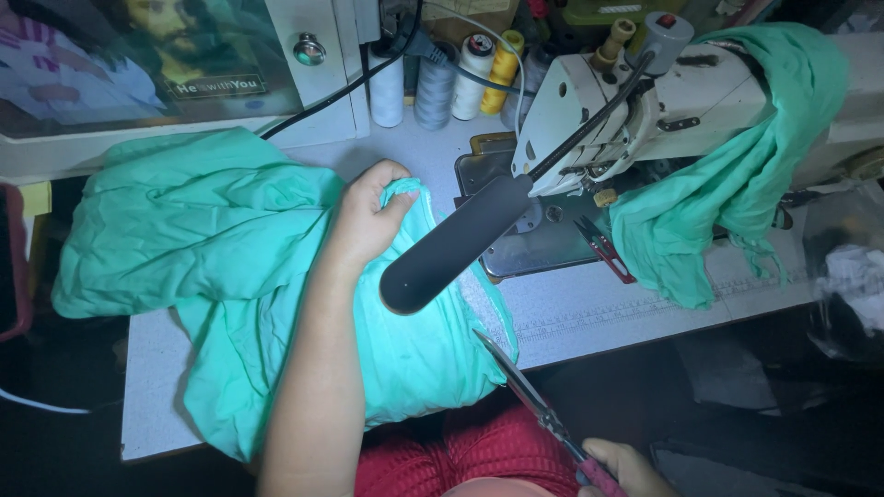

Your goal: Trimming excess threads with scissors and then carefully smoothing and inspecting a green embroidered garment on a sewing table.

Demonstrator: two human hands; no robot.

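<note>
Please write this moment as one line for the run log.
left hand: grips green fabric edge | right hand: holds scissors, tips at fabric | sewing machine: green cloth draped over it

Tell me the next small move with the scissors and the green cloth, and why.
Probably bring the scissors up to the cloth edge. The right hand holds them low, blades pointing at the cloth's near corner, while the left hand pinches a fold by the sewing machine.
</note>
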